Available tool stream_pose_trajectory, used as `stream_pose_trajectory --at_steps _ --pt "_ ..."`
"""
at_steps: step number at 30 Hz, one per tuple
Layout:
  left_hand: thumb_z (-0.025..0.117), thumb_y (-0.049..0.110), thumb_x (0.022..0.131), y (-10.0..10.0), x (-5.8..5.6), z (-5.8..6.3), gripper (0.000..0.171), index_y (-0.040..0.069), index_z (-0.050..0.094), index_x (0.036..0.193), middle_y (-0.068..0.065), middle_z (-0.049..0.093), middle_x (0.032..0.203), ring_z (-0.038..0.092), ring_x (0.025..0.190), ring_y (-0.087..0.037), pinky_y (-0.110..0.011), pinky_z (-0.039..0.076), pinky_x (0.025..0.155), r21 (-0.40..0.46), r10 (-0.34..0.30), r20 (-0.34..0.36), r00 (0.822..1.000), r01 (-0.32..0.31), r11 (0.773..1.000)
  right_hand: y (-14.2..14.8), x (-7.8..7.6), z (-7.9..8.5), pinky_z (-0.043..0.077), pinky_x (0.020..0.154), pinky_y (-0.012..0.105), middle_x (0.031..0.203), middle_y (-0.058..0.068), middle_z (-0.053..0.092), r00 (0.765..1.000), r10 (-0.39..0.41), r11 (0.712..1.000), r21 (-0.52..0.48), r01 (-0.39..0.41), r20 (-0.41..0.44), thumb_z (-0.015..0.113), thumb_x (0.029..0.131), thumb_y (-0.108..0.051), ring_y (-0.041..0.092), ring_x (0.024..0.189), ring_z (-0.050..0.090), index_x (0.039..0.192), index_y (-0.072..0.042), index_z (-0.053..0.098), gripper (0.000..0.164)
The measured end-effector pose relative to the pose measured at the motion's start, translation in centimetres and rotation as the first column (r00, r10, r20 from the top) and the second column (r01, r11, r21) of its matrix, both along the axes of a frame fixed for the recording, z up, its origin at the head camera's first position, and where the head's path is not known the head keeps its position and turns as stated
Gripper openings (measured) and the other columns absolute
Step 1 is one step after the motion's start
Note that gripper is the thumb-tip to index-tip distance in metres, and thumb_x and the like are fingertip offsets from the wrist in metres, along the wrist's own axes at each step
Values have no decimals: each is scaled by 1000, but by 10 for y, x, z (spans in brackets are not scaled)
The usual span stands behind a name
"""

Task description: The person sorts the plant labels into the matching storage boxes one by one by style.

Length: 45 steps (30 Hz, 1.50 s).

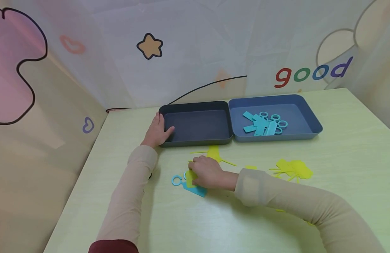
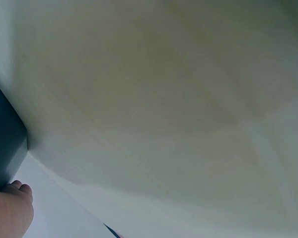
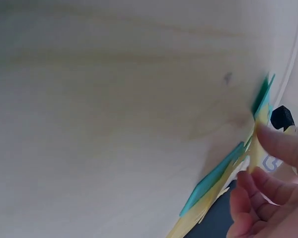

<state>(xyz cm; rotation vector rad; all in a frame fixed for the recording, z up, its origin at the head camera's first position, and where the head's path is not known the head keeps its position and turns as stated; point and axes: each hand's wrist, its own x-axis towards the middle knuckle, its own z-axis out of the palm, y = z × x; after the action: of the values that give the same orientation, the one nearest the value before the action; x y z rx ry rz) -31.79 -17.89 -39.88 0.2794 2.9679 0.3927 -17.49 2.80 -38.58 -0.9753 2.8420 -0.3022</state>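
My left hand [image 1: 155, 133] rests at the left end of the dark tray [image 1: 195, 143], its fingers extended along the rim and the thumb reaching over the inside. The left wrist view shows part of that hand [image 2: 10, 213] against the tray's dark wall [image 2: 5, 134]. Between thumb and fingers, my right hand [image 1: 209, 173] pinches a flat yellow plastic tag [image 1: 190, 178]. Below it lies a light-blue tag [image 1: 196, 191] with a ring end, partly covered by the yellow one. In the right wrist view the yellow tag [image 3: 258, 144] stands between thumb and fingertips.
A blue-grey tray [image 1: 300, 123] adjoins the dark one on the right, holding a heap of light-blue ring tags [image 1: 261, 123]. Just behind my right hand lie yellow tags [image 1: 213, 152] with thin stems. More yellow tags [image 1: 294, 168] lie in a pile beyond my right forearm.
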Motion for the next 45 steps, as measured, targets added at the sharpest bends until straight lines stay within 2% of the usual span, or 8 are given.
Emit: stream_pose_trajectory --at_steps 10,16,19,24,31,35,40,45 --pt "31 49 91 0 2 -1 81 -7 -3 139 -21 -8 147 0 137 -32 -40 8 111 10 3 3 1000 -3 1000 8 -22 9 40 58 20 71 -4 61 958 -27 961 -256 103 285 61 77 -7 9 64 49 75 -12 67 8" --pt "30 49 92 0 1 -1 80 -7 -3 139 -21 -7 147 1 137 -32 -40 8 111 -2 8 0 1000 -8 1000 16 -49 32 48 59 23 74 5 62 782 -49 844 -393 365 622 60 81 -5 15 60 54 86 -2 66 8" --pt "30 50 91 -1 1 -1 81 -7 -3 139 -21 -7 147 1 137 -32 -39 8 111 -4 12 -1 1000 -12 1000 20 -66 43 51 64 26 81 11 62 696 -90 740 -420 526 713 59 83 -6 18 63 56 92 0 64 13" --pt "30 50 91 -3 0 -1 81 -7 -3 139 -21 -7 147 0 137 -32 -40 9 111 -5 14 2 1000 -14 1000 27 -92 53 52 67 23 97 18 61 606 -123 521 -469 713 786 58 85 -8 17 66 57 103 2 59 21" --pt "29 50 91 -5 -1 -3 81 -7 -4 139 -21 -8 147 0 137 -32 -40 8 111 -11 6 2 1000 -6 1000 39 -124 47 50 56 16 105 22 59 564 -135 157 -545 824 815 57 84 -5 9 57 59 108 5 57 26" --pt "29 50 92 -4 -1 -4 81 -6 -4 139 -21 -8 147 -1 137 -32 -40 8 111 -13 1 4 1000 -1 1000 45 -135 35 49 55 14 95 14 59 516 -193 15 -523 852 834 56 84 -5 7 56 57 112 4 56 29" --pt "30 49 92 -2 0 -1 80 -6 -4 139 -21 -8 147 -1 137 -32 -39 8 112 -6 6 12 1000 -6 1000 46 -142 19 49 53 15 86 9 58 461 -294 -37 -492 870 837 57 82 -2 7 53 55 107 3 59 25" --pt "29 50 92 -1 0 1 80 -6 -4 139 -20 -8 147 -2 137 -30 -39 8 112 -5 9 17 1000 -9 1000 40 -143 9 52 59 22 88 12 60 472 -412 51 -497 866 780 56 79 3 7 47 53 98 4 63 20"
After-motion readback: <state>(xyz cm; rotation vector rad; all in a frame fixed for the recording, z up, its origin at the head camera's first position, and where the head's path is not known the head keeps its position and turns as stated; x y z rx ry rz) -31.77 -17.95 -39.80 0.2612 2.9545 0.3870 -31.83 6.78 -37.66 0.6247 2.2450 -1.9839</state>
